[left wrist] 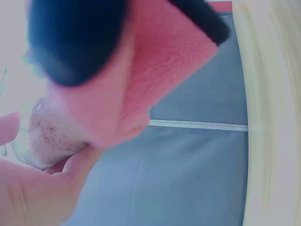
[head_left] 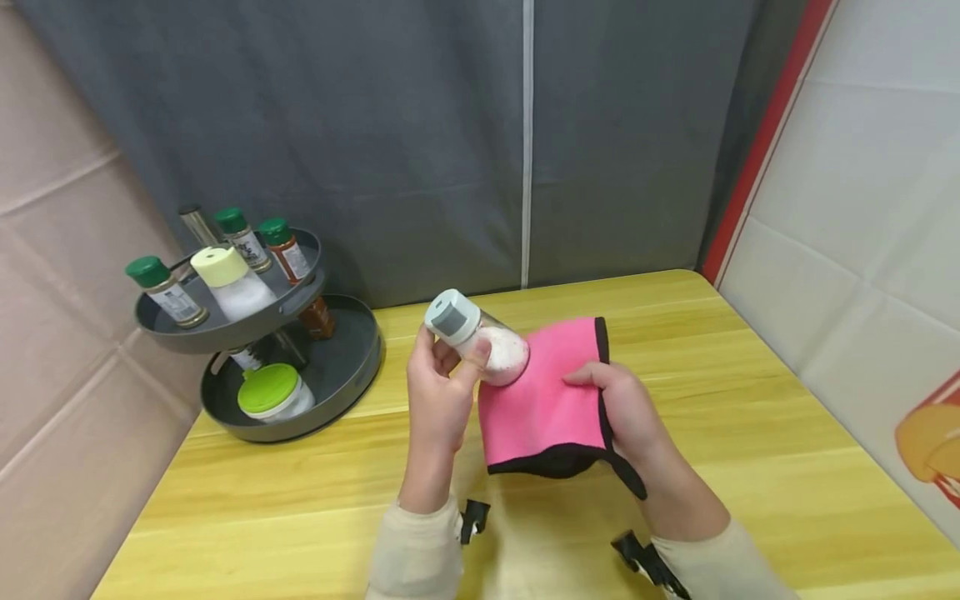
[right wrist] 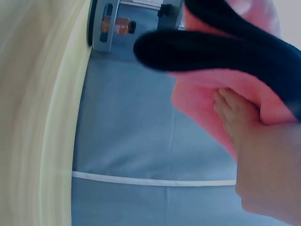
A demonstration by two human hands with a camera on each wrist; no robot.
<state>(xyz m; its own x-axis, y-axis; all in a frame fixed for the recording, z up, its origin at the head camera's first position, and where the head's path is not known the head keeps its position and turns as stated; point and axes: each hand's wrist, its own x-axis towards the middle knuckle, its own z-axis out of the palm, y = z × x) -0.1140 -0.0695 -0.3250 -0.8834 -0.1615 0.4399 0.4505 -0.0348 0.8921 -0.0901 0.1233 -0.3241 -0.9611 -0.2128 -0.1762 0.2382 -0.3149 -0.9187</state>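
My left hand (head_left: 442,392) grips a clear seasoning jar (head_left: 504,354) with a pale grey cap, tilted up to the left. White grains fill its lower part, and reddish specks show on it in the left wrist view. A pink cloth (head_left: 536,392) with black edging lies against the jar's base. My right hand (head_left: 633,408) holds the cloth by its right side, thumb on top and fingers (right wrist: 230,110) underneath. In the left wrist view the cloth (left wrist: 155,61) covers part of the jar (left wrist: 51,134).
At the left stands a two-tier grey rack (head_left: 367,358). Its upper tier carries several green-capped spice jars (head_left: 176,292) and a yellow-capped shaker (head_left: 232,283); a green-lidded tub (head_left: 273,392) sits below. A grey curtain (head_left: 420,150) hangs behind the wooden table (head_left: 750,417).
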